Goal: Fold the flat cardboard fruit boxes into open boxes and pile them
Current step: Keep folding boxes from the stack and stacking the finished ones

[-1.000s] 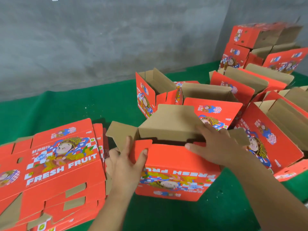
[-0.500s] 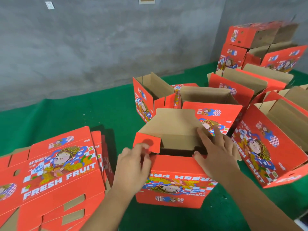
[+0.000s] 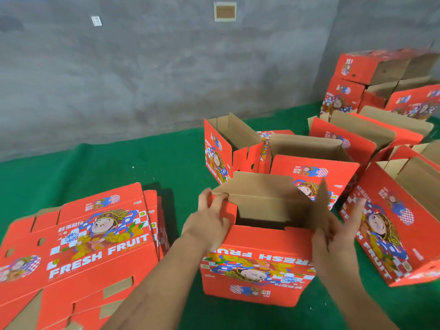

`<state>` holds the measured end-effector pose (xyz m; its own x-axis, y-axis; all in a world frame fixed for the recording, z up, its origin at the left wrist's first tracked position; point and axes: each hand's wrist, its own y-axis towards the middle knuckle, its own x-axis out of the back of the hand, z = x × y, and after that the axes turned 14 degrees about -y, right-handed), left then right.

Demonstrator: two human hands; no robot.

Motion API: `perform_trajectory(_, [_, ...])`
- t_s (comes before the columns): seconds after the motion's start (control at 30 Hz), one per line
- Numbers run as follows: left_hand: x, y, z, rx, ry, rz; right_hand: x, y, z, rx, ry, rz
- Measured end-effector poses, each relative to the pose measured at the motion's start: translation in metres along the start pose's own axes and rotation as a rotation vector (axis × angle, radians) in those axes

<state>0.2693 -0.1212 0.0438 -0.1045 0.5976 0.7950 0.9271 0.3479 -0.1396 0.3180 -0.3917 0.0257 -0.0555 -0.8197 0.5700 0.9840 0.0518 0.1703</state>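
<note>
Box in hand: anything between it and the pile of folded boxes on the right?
Nothing visible. The box held by the left hand and right hand sits directly beside the folded boxes; only bare green mat lies between.

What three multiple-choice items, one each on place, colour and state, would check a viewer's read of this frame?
1. Where is the flat stack?
A. left of the held box
B. behind the held box
C. on the far right pile

2. What colour is the floor mat?
A. grey
B. green
C. blue

3. What state is the held box in?
A. flat
B. top shut
C. top flaps up, inside showing

Key: 1 A, the stack lies at the left of the box. 2 B, the mat is green under every box. 3 C, the left hand and right hand hold side flaps with the brown inside showing.
</note>
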Motion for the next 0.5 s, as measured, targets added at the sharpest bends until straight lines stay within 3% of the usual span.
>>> perform_trajectory(0.07, [0.002,-0.001,-0.004,0.060,0.089,0.019,-0.005,-0.012,0.003,0.095,-0.156,0.094])
perform_trajectory(0.13, [0.004,-0.001,-0.008,0.109,0.130,0.001,-0.005,-0.015,-0.002,0.222,-0.250,0.076])
perform_trajectory(0.33, [-0.001,-0.006,0.001,0.175,0.157,-0.044,-0.008,-0.016,-0.022,0.390,-0.288,0.057])
perform_trajectory(0.4, [-0.003,-0.006,0.012,0.123,0.013,-0.082,-0.009,-0.012,-0.018,0.327,-0.277,0.135])
perform_trajectory(0.5, [0.000,-0.010,0.018,0.027,-0.470,-0.139,-0.005,0.008,0.002,0.172,-0.274,0.180])
